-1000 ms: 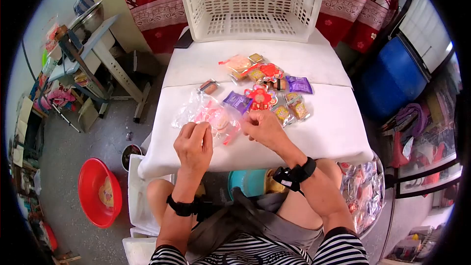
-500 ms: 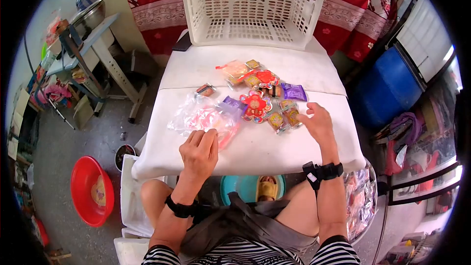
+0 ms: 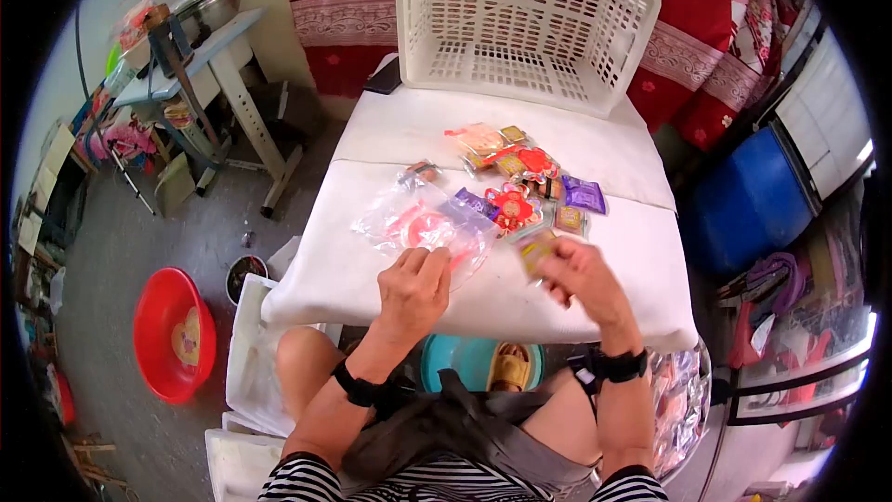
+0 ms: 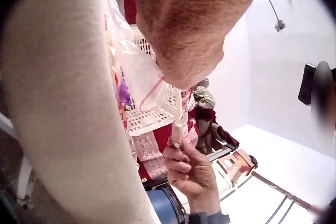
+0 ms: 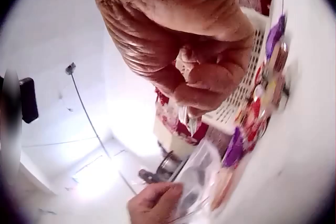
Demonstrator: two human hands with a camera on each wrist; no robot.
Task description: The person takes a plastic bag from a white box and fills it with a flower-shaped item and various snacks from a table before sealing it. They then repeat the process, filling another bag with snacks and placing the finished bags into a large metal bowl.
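My left hand (image 3: 413,290) grips the near edge of a clear plastic bag (image 3: 383,219) with pink print, lying toward the table's left. The right hand (image 3: 587,281), slightly blurred, pinches a small yellowish wrapped snack (image 3: 536,255) just right of the bag. In the right wrist view a bit of wrapper (image 5: 190,121) shows at the fingertips of that hand (image 5: 194,61). Beyond the hands lie purple packets (image 3: 583,194), a red flower-shaped packet (image 3: 512,208) and several small wrapped snacks (image 3: 570,218). Another wrapped snack (image 3: 424,170) sits behind the bag.
A white perforated basket (image 3: 525,33) lies on its side at the table's back, with a dark flat object (image 3: 383,76) at its left. A red basin (image 3: 174,335) stands on the floor at left, a blue barrel (image 3: 748,200) at right. A turquoise tub (image 3: 446,363) is below the table.
The right hand moved from near the bag to the snacks at right, then drew back holding one. The left hand stayed at the bag's near edge. The head view shifted slightly.
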